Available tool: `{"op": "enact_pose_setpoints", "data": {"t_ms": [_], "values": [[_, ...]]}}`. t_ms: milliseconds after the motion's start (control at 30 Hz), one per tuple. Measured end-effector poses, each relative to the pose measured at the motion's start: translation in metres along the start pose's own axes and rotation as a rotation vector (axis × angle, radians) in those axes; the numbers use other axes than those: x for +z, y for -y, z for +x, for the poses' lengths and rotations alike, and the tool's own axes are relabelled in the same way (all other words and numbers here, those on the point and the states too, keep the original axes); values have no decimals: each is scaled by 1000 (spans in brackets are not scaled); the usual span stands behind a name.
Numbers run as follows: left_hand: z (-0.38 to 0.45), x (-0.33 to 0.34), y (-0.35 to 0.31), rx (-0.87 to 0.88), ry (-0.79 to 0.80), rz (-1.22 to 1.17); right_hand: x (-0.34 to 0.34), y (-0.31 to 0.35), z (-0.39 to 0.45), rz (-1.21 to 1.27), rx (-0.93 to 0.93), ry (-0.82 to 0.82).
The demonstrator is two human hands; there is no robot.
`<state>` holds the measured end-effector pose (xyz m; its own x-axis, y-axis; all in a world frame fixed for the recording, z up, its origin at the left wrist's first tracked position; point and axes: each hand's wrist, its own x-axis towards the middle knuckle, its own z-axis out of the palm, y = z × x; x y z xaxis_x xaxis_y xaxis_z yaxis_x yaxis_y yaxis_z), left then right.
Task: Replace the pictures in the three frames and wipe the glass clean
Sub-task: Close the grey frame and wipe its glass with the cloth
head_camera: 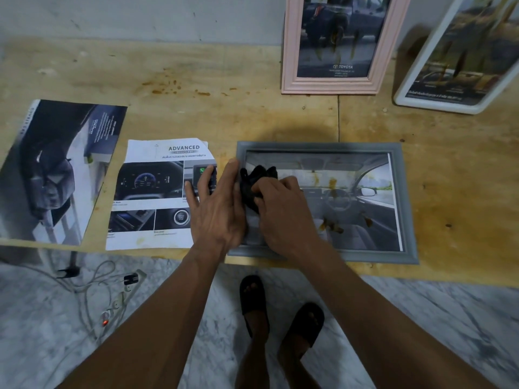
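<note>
Grey frame [323,258] lies flat at the table's near edge; wiping step judged in hand. Black cloth [254,183] is bunched under the curled right hand [283,209] at the glass's left end. Left hand [217,204] is laid flat, fingers straight, bracing the left rim. Brown smears [332,182] remain mid-glass and rightward; strokes needed there next.

A stained wooden table [196,80] is carrying two loose pictures [56,169] at left, a grey frame [408,203] at centre, and pink [286,68] and white frames [404,94] at upper right.
</note>
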<state>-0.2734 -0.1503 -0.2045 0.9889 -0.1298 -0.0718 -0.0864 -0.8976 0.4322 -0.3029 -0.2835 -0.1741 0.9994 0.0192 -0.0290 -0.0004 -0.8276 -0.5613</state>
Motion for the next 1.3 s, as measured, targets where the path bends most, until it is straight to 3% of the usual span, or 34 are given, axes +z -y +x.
{"op": "enact_pose_setpoints", "data": {"t_ms": [467, 533, 600, 700, 800, 867, 1000, 1300], "values": [[-2, -2, -3, 9, -13, -51, -46, 0, -33, 19, 9, 392], [-2, -2, -3, 9, -8, -32, -48, -8, -37, 111, 61, 411], [-1, -1, -2, 14, 6, -3, -53, -20, -45, 300, 147, 268], [0, 0, -2, 14, 9, 31, -72, -44, -55, 474, 300, -153], [0, 0, -4, 3, 3, 42, -91, -77, -52, 300, 381, -463], [1, 1, -5, -4, -2, 46, -90, -94, -45, 114, 470, -428], [1, 2, -7, -6, -8, 40, -65, -98, -39, -213, 554, -172], [1, 1, -9, -11, -11, 46, -45, -72, -19, -165, 518, -224]]}}
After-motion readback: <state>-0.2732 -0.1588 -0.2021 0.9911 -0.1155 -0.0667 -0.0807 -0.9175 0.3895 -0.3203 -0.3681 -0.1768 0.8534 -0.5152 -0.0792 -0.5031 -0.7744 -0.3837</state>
